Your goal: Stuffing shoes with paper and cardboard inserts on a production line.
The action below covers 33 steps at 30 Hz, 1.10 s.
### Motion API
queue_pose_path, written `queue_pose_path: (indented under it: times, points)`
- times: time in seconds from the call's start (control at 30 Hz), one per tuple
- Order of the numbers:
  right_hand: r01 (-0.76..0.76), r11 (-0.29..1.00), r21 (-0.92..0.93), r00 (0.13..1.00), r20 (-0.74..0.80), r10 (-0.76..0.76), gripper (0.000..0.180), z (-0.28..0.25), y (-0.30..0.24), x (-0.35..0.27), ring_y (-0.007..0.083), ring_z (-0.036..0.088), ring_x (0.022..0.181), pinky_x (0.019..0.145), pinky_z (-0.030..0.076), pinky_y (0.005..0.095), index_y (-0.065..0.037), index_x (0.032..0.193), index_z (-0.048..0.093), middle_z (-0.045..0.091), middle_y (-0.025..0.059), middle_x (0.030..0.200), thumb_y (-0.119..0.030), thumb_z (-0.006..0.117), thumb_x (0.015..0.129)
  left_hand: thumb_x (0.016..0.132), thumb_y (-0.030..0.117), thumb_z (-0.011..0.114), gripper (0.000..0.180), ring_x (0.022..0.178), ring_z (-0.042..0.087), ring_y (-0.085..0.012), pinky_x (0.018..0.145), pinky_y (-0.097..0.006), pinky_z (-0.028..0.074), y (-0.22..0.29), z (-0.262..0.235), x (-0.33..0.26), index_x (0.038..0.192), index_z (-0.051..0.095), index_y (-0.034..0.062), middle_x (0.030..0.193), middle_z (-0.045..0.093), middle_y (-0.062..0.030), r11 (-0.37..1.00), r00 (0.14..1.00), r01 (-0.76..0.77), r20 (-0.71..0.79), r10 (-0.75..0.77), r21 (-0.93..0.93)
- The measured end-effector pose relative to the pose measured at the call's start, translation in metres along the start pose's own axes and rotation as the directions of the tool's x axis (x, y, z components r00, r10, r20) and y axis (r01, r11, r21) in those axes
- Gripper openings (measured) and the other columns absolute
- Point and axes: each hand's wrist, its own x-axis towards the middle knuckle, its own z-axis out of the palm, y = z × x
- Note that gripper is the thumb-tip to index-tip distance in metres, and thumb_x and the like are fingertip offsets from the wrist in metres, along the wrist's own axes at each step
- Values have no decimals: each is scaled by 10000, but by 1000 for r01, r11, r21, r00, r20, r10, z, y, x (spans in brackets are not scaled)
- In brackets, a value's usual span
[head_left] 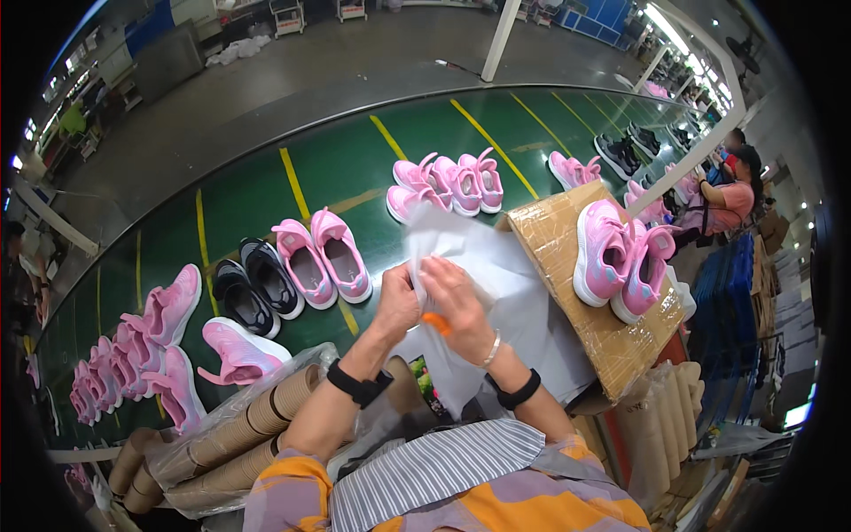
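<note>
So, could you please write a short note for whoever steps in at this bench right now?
Left hand: gripping the edge of the white tissue sheet.
Right hand: pinching the same sheet beside it, with something small and orange under the palm; what it is cannot be told.
Things: a pair of pink shoes sits on the cardboard box to the right. More pink and black pairs stand on the green conveyor. Bagged paper rolls lie lower left.
Done: sheet picked up off the stack.
Left: no shoe is in the sheet yet.
</note>
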Motion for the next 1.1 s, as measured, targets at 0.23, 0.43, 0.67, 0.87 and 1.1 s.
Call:
queue_pose_path:
  times: [0.23, 0.43, 0.67, 0.87, 1.1]
  points:
    - [168, 949, -266, 977, 175, -124, 609, -25, -1, 24, 288, 528, 911, 731, 434, 422, -118, 1159, 525, 498, 99, 1011, -241, 778, 619, 920, 102, 479, 197, 826, 582, -111, 681, -235, 481, 38, 1, -30, 1005, 610, -17, 949, 615, -33, 994, 982, 109, 156, -104, -23]
    - [2, 998, -55, 864, -503, -30, 500, -80, -4, 60, 274, 534, 845, 714, 462, 353, -33, 983, 480, 481, 103, 929, -143, 823, 636, 806, 254, 677, 422, 973, 597, -284, 849, -326, 458, 63, 19, -92, 1080, 586, -54, 1016, 625, -173, 597, 814, -578, 442, 377, 556]
    - [158, 927, 340, 664, -732, 155, 518, -70, -59, 36, 184, 494, 822, 785, 448, 313, -42, 1001, 423, 447, 76, 952, -110, 818, 672, 951, 367, 418, 493, 1230, 441, -246, 1068, -413, 288, 28, 71, -67, 1303, 412, 22, 1320, 482, -96, 614, 952, 288, 288, -101, -735]
    - [9, 933, 359, 659, -704, 264, 433, -73, -92, 17, 185, 484, 867, 805, 429, 320, -36, 1067, 467, 462, 104, 986, -91, 744, 738, 763, 74, 595, 241, 857, 621, -180, 776, -321, 494, 59, 64, -36, 994, 604, 8, 972, 640, -98, 970, 985, 155, 99, -138, -187]
    - [-252, 967, 46, 791, -566, 233, 157, -108, -64, -5, 130, 476, 563, 496, 365, 261, -47, 841, 579, 531, 19, 658, -155, 684, 798, 795, 71, 622, 439, 875, 601, -153, 745, -301, 475, 66, 103, -66, 1201, 474, -2, 1005, 602, -168, 914, 991, 64, 130, -13, -402]
